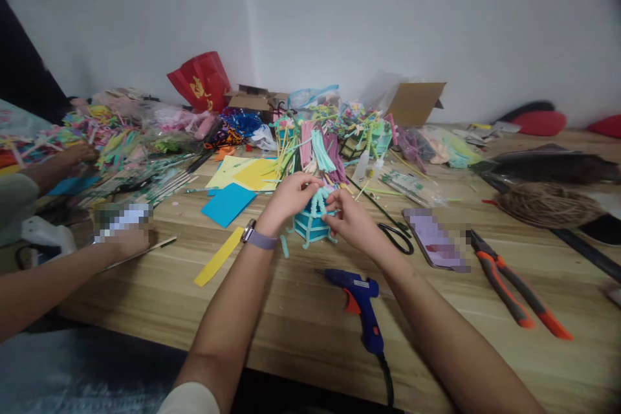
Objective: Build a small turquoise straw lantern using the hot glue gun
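Observation:
A small blue many-sided craft piece (pixel 310 229), trimmed with pale teal pipe cleaners (pixel 317 202), stands on the table in front of me. My left hand (pixel 297 197), with a watch on its wrist, is closed in a pinch at the top of the pipe cleaners. From the other side, my right hand (pixel 353 218) curls thumb and fingers around the right edge of the same pipe cleaners. The exact contact is partly hidden by the fingers. A loose pale teal piece (pixel 284 246) lies just left of the craft piece.
Nearby lie a blue glue gun (pixel 356 291), a phone (pixel 433 238), orange-handled pliers (pixel 517 284), scissors (pixel 396 237), blue paper (pixel 229 204) and a yellow strip (pixel 219 257). Bundles of pipe cleaners (pixel 320 149) crowd the back. Other people's arms (pixel 58 281) reach in at left.

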A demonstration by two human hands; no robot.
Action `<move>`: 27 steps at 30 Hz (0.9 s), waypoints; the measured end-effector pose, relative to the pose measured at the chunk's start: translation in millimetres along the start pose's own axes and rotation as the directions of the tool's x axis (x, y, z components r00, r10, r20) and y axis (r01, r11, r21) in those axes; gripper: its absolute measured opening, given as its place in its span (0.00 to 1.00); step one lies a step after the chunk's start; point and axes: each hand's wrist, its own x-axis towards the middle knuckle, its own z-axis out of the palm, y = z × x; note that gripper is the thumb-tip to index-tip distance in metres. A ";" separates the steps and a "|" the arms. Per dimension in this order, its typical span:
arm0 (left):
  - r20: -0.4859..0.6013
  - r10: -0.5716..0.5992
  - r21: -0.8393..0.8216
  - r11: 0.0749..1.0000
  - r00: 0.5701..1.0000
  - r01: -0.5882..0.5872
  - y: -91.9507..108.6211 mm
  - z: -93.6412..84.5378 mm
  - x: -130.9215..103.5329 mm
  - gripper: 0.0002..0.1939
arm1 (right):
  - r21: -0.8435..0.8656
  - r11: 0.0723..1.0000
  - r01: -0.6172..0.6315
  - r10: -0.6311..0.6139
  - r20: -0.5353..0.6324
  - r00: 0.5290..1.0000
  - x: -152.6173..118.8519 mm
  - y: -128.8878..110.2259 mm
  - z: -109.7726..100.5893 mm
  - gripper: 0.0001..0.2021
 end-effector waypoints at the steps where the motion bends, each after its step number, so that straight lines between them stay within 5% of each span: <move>1: -0.002 -0.001 0.005 1.000 1.000 0.001 0.1 -0.2 -0.2 0.11 | -0.001 1.000 -0.001 0.001 0.000 1.000 -0.2 -0.7 -0.1 0.12; 27: -0.101 0.017 0.130 0.992 0.995 -0.004 -0.9 11.0 0.9 0.09 | -0.013 1.000 0.018 -0.018 0.002 1.000 -0.1 1.8 0.2 0.12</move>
